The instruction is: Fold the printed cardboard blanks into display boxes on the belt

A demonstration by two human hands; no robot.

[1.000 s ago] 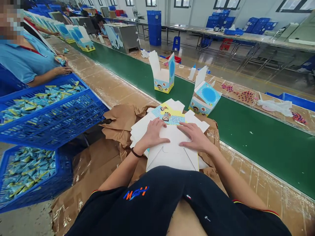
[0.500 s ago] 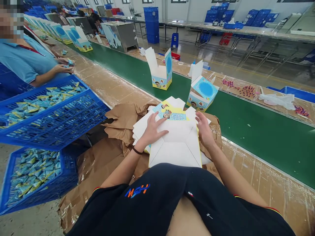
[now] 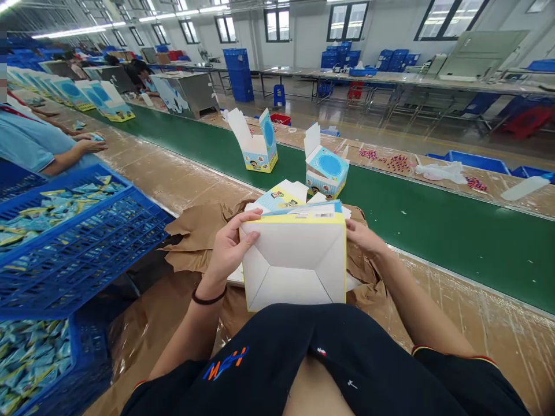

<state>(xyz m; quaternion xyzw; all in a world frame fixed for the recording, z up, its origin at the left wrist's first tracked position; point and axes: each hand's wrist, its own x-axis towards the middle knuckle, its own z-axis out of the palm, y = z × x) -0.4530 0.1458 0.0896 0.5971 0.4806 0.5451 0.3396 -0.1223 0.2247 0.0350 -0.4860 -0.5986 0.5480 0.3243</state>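
A cardboard box (image 3: pixel 295 248) is tilted up against my front, its white bottom with crease lines facing me and a yellow edge along its top. My left hand (image 3: pixel 234 242) grips its upper left corner, thumb on the white panel and fingers over the edge. At the right edge, my right hand (image 3: pixel 364 237) is closed on the side, its fingertips partly hidden behind the box. Beyond it lies a stack of flat printed cartons (image 3: pixel 281 193) on crumpled brown paper (image 3: pixel 195 231).
Two opened boxes, one white-flapped box (image 3: pixel 260 153) and one blue-topped box (image 3: pixel 327 170), stand on the green conveyor belt (image 3: pixel 416 222). To my left is a blue crate (image 3: pixel 87 231) of small packets above another crate (image 3: pixel 87 352). A co-worker's hands (image 3: pixel 89 141) hold a packet.
The box has been lifted and tilted up, and my hands have closed on its sides. My left hand was spread over the cartons before. The view has swung upward and to the right.
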